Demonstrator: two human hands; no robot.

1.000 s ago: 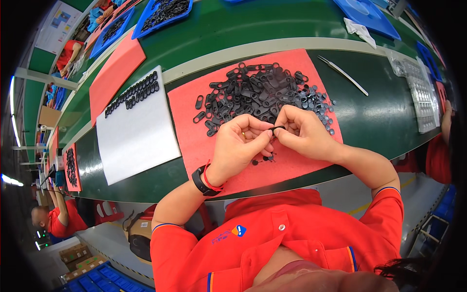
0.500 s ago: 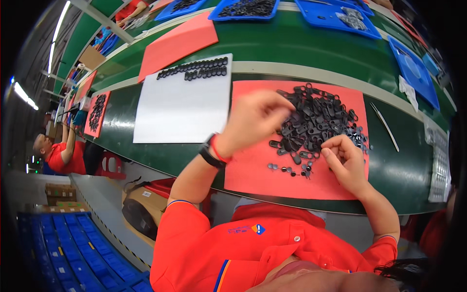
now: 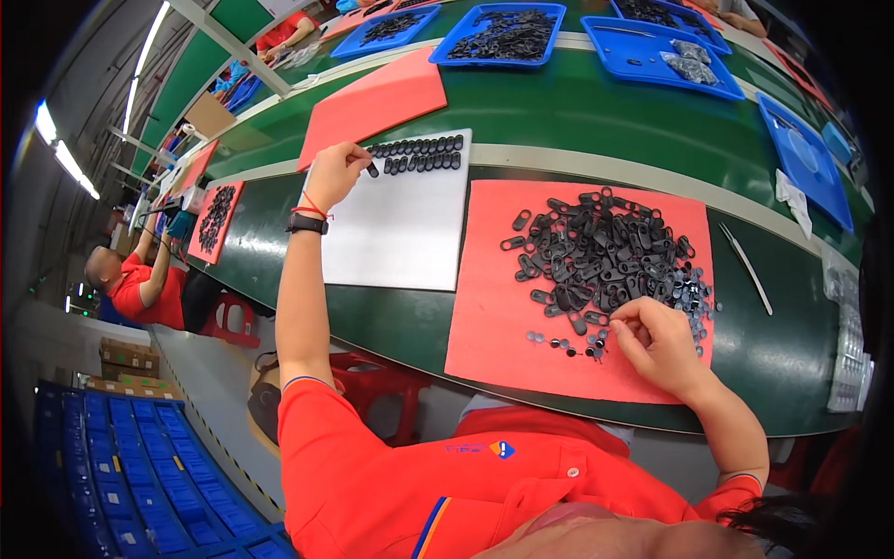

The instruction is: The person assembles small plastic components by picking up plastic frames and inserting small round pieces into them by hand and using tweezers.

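My left hand point(image 3: 337, 175) reaches over the white foam board point(image 3: 396, 233). Its thumb and fingers pinch a small black oval piece point(image 3: 372, 170) at the left end of the lower of two rows of black oval pieces point(image 3: 419, 146). My right hand point(image 3: 659, 343) rests on the pink mat point(image 3: 503, 317), fingers curled and tips together; whatever they hold is too small to make out. Just beyond it lies a big heap of black oval pieces with holes point(image 3: 605, 252). Small round discs point(image 3: 691, 298) are scattered beside the heap, with several more discs point(image 3: 563, 345) left of my right hand.
White tweezers point(image 3: 747, 268) lie right of the mat. Clear plastic trays point(image 3: 846, 335) stand at the table's right end. Blue trays of parts point(image 3: 498, 35) sit across the back, near a bare pink sheet point(image 3: 372, 98). A co-worker in red point(image 3: 149, 284) sits far left.
My left hand has swung left from the heap to the white board, with a black oval piece in its fingers. My right hand stays near the discs. The whole view has shifted slightly.
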